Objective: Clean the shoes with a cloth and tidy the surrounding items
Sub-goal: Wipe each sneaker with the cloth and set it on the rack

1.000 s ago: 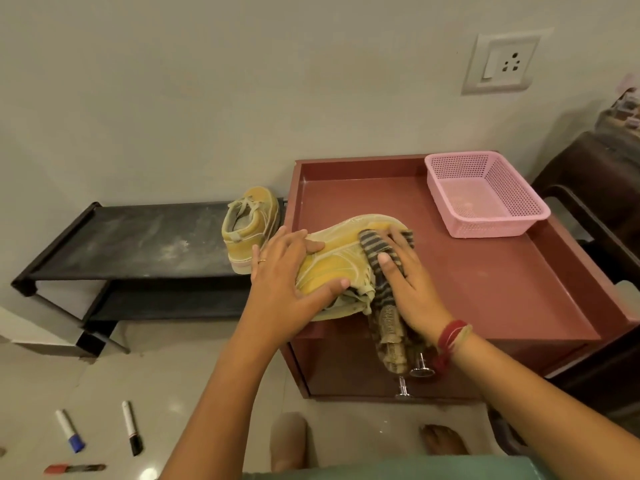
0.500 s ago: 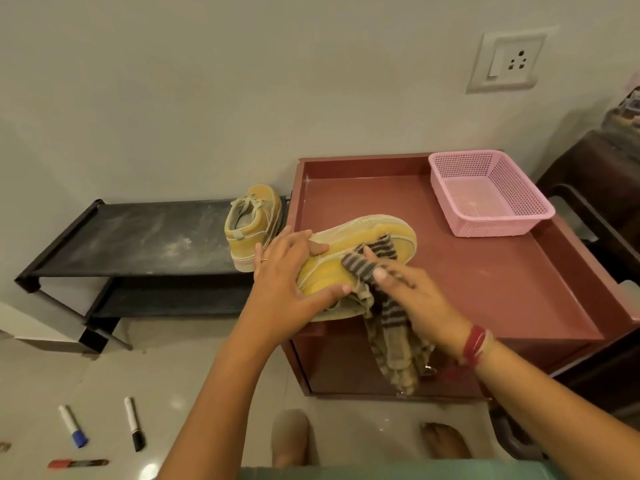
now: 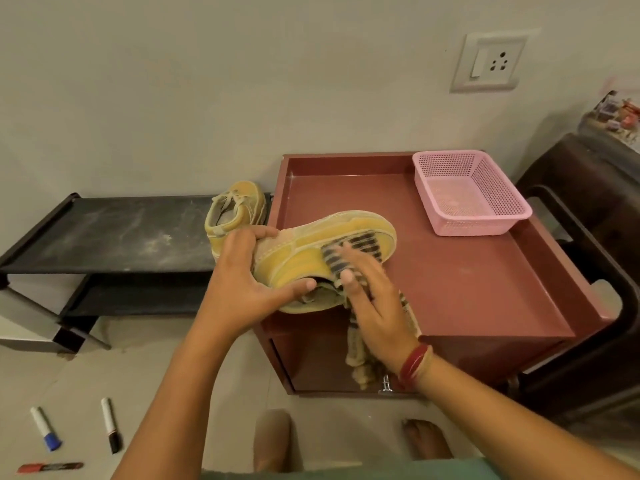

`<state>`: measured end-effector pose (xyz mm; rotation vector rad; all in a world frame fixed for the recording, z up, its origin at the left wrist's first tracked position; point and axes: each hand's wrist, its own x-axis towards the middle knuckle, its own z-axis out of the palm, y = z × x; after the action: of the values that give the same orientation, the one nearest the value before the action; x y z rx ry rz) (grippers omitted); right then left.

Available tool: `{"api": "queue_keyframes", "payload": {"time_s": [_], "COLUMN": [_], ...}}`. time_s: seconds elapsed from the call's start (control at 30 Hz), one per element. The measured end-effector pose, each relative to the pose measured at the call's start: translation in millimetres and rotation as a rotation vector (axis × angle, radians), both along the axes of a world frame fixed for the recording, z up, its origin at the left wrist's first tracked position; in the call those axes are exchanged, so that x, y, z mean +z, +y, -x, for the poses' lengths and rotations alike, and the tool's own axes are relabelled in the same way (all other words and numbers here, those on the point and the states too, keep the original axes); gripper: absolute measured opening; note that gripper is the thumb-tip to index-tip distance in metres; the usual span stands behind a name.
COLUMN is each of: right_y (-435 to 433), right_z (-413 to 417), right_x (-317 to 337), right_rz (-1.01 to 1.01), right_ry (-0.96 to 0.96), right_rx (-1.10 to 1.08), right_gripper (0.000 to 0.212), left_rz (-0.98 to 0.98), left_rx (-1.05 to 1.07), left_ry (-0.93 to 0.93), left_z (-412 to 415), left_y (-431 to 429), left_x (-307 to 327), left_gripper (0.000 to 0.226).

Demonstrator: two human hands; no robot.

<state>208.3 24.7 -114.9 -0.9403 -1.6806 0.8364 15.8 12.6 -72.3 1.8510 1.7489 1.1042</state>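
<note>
A dusty yellow shoe (image 3: 332, 237) lies tilted on its side at the front left corner of the red cabinet top (image 3: 467, 289). My left hand (image 3: 242, 282) grips its heel end, thumb at the opening. My right hand (image 3: 374, 306) presses a striped cloth (image 3: 360, 247) against the shoe's side near the toe; the cloth's tail hangs down over the cabinet front. The second yellow shoe (image 3: 235, 213) stands on the black rack (image 3: 104, 233), at its right end.
A pink mesh basket (image 3: 474, 199) sits at the back right of the cabinet top. Three markers lie on the floor at lower left: blue-capped (image 3: 45, 429), black-capped (image 3: 110, 426), red (image 3: 48, 467). A dark chair (image 3: 588, 237) stands to the right. My feet show below.
My right hand has rubbed the cloth along the shoe's side, first back toward me, then out toward the toe. The shoe has tipped up more onto its side in my left hand.
</note>
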Motion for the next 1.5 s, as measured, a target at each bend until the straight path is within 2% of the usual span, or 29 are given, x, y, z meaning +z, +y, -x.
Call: {"api": "queue_keyframes", "payload": {"time_s": [0.07,0.1,0.2,0.23,0.3,0.43,0.6,0.77,0.87,1.0,1.1,1.2,1.23,1.3,1.37,1.43,1.5], "right_y": [-1.0,4.6,23.2,22.6,11.4,-1.9,22.6,0.9,31.2,50.9,56.7,39.0,29.7,21.3,36.6,51.2,48.2], "right_z": [-4.6,-8.9,-18.5,-16.9,-8.1,-7.5,-14.5,-5.2,-22.3,-35.9,-38.9,-24.3,-17.0,-11.1,-22.7,-37.4,-34.6], "right_x": [-4.6,-8.8,-16.0,-13.8,-3.7,8.2,5.7,14.3,12.2,6.5,6.7,12.2,12.0,2.9,-7.1,-10.0,-5.3], "right_rz": [-0.115,-0.137,0.043,0.111,0.14,-0.037,0.101,-0.049,0.061,0.248,0.306,0.214,0.168,0.038,0.036,0.167,0.219], "right_ry": [-0.097,-0.155,-0.188,-0.172,-0.117,-0.16,-0.199,-0.216,-0.198,-0.016,0.129,0.106,0.032,-0.141,-0.269,-0.377,-0.362], "right_rx": [0.098,0.081,-0.135,-0.144,-0.046,0.204,-0.057,0.206,-0.02,-0.34,-0.433,-0.14,-0.013,0.091,0.001,-0.178,-0.196], "right_gripper": [0.041,0.041,0.043,0.041,0.038,0.04,0.041,0.041,0.032,0.031,0.027,0.019,0.022,0.031,0.038,0.043,0.044], "left_rz": [-0.001,0.003,0.02,0.019,0.01,0.006,0.019,0.017,0.014,-0.142,-0.274,-0.227,-0.192,-0.126,-0.063,-0.03,-0.056], "left_rx": [-0.018,-0.025,-0.012,0.001,0.017,-0.018,0.001,-0.029,0.017,-0.109,-0.118,-0.067,-0.07,-0.124,-0.177,-0.17,-0.169], "left_ry": [0.01,0.009,-0.021,-0.034,-0.046,-0.007,-0.017,0.003,-0.036,0.047,0.119,0.027,-0.001,0.038,0.122,0.156,0.139], "left_z": [2.6,3.5,2.2,1.4,1.4,4.5,1.3,2.4,-0.8,-9.6,-13.0,-13.5,-12.5,-11.6,-10.1,-8.9,-8.0], "left_y": [0.5,0.6,1.5,1.9,3.2,2.2,1.7,1.1,0.4,-2.8,0.7,4.6,4.9,4.8,4.5,4.3,4.7], "left_x": [-0.7,-0.6,1.2,1.6,1.3,-0.1,2.3,3.8,2.5,-0.6,-4.6,-4.9,-4.2,-2.4,-2.4,-2.2,-2.3], "left_gripper": [0.082,0.082,0.081,0.08,0.079,0.081,0.079,0.077,0.071,0.03,0.019,0.024,0.027,0.031,0.044,0.063,0.067]}}
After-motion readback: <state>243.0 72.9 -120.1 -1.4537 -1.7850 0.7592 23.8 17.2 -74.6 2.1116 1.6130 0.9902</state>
